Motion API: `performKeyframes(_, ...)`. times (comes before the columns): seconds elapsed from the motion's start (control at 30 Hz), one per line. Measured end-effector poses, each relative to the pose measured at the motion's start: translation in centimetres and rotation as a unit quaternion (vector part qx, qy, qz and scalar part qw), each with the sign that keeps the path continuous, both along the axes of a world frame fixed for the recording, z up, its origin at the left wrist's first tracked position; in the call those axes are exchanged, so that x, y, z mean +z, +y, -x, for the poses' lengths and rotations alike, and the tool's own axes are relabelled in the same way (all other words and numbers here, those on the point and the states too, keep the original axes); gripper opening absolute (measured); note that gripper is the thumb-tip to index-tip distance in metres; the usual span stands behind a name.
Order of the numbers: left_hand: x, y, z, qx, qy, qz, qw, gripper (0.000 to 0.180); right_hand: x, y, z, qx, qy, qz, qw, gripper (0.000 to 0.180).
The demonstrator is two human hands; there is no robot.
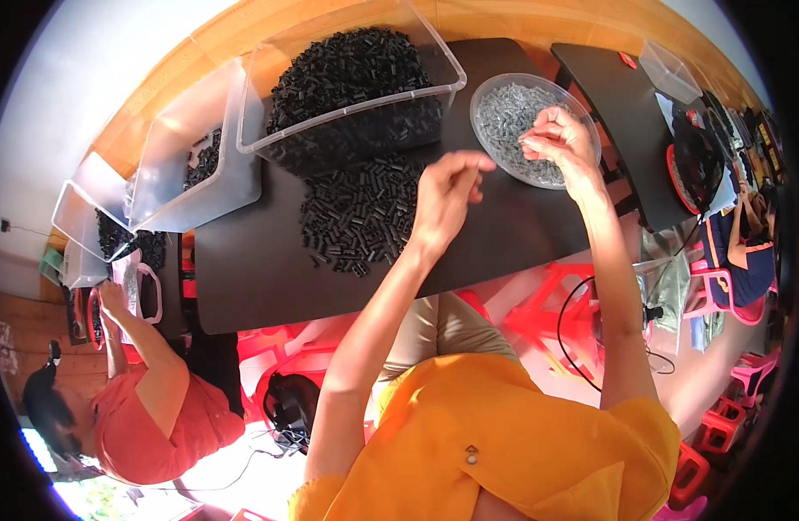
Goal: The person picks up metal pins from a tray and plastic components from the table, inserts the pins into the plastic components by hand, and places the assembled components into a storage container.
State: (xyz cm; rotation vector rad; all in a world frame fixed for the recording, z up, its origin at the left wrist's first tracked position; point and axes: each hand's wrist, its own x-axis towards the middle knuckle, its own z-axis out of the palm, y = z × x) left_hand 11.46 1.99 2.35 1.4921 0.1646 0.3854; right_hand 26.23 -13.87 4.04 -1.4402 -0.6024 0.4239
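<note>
My right hand [562, 149] is over a round clear bowl [483, 80] of small translucent pieces [512, 104]. Its thumb and fingertips are pinched together; anything between them is too small to make out. To its left, my left hand [449, 195] hovers at the right edge of a loose pile of short black tube-like parts [356, 208] on the dark table [260, 282]. The left fingers are curled in towards the thumb, and what they hold, if anything, is hidden.
Behind the pile stands a big clear bin [351, 122] full of black parts. A second clear bin [178, 195] with fewer parts is left of it. At far left, a person in red [169, 417] works at another table. Red stools [547, 317] stand below the table edge.
</note>
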Motion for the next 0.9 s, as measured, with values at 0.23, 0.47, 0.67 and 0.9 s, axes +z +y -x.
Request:
performKeyframes(0.23, 0.9, -1.2, -6.7, 0.03, -0.007, -0.25, 0.968, 0.014, 0.7, -0.2, 0.1, -0.017, -0.042, 0.034, 0.998, 0.018)
performKeyframes(0.47, 0.2, -2.1, -8.4, 0.055, -0.063, -0.379, 0.921, 0.016, -0.3, -0.9, -0.9, -0.031, -0.159, 0.066, 0.985, 0.023)
performKeyframes(0.67, 0.0, -0.8, -9.7, -0.163, 0.061, -0.018, 0.985, 0.014, -0.1, -1.6, -1.2, -0.011, -0.213, 0.036, 0.976, 0.024)
performKeyframes(0.9, -0.1, -1.5, -9.9, -0.127, 0.079, 0.069, 0.986, 0.013, -1.2, -1.9, -1.9, -0.017, -0.097, -0.011, 0.995, 0.016)
